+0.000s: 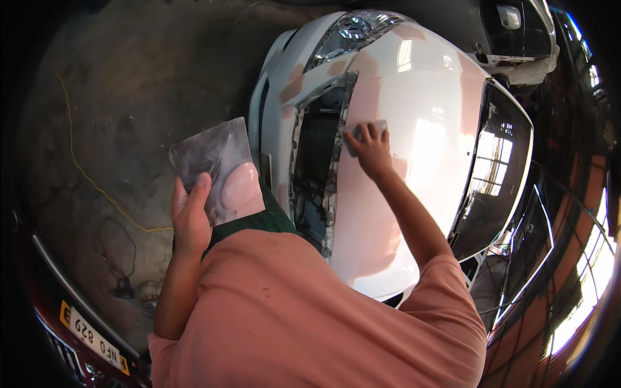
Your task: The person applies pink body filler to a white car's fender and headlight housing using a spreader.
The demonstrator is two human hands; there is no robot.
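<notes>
Left of the frame's centre, the left hand [191, 216] is gripping a flat grey board [206, 155], and a pale pink mass [240, 189] is covering its lower right part. Just above the centre, the right hand [373, 154] is pressing a grey pad [351, 143] onto the pink-patched hood of a white car [420, 90]. A clear headlight [356, 31] is gleaming at the top. A yellow cord [81, 169] is curving across the floor [149, 84] at left, and a dark red car [39, 294] is filling the lower left corner.
</notes>
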